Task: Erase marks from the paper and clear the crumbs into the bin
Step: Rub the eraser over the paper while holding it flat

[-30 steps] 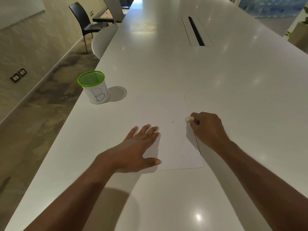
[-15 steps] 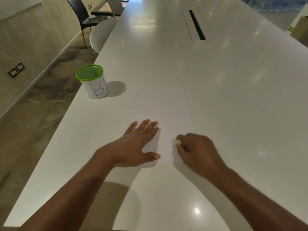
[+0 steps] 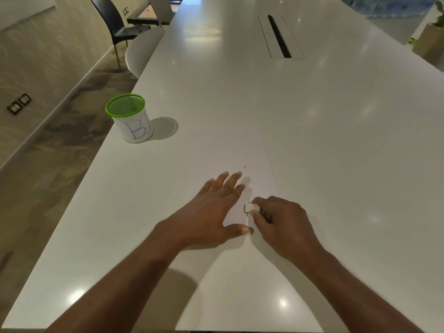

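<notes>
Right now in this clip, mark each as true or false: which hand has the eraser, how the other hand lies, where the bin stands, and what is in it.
1. The right hand pinches the eraser. True.
2. The left hand is lifted clear of the paper. False: it lies flat on it.
3. The bin stands upright, left of the paper. True.
4. The bin is tipped over. False: it stands upright.

A glossy white desk (image 3: 312,140) is seen, with a white paper (image 3: 252,155) barely told apart from it. The bin (image 3: 129,118) is white with a bright green mesh rim and blue handwritten letters. An off-white eraser (image 3: 251,208) is shown. A black chair (image 3: 113,22) and mottled brown-grey floor (image 3: 55,145) are seen.
</notes>
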